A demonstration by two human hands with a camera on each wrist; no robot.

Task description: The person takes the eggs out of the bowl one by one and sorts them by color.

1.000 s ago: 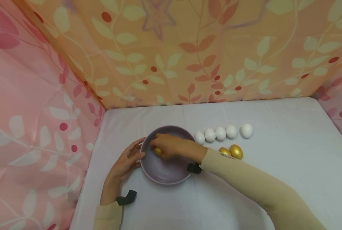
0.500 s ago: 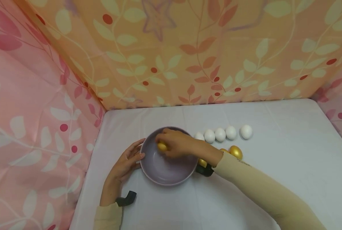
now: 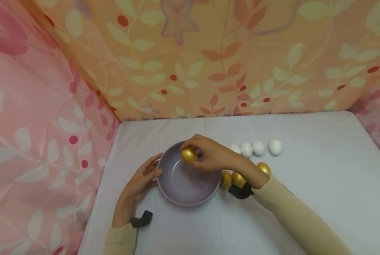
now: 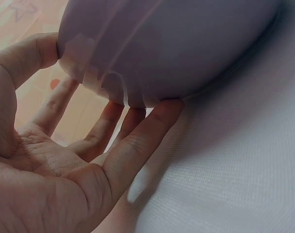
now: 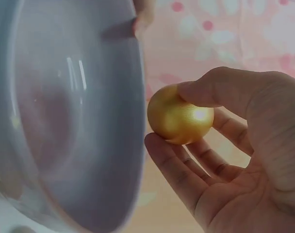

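A purple bowl stands on the white-covered table, its inside facing up. My left hand rests against its left side; in the left wrist view the spread fingertips touch the outer wall of the bowl. Between thumb and fingers, my right hand pinches a golden egg, held above the bowl's far part. The right wrist view has this golden egg near the rim, gripped by thumb and fingertips.
To the bowl's right lie more golden eggs, partly under the right wrist. Behind them runs a row of white eggs, one white egg slightly apart. Patterned cloth walls close off the back and sides.
The right hand has lifted the golden egg from inside the bowl, moving up and to the right. More golden eggs beside the bowl have come into view. The left hand stays put.
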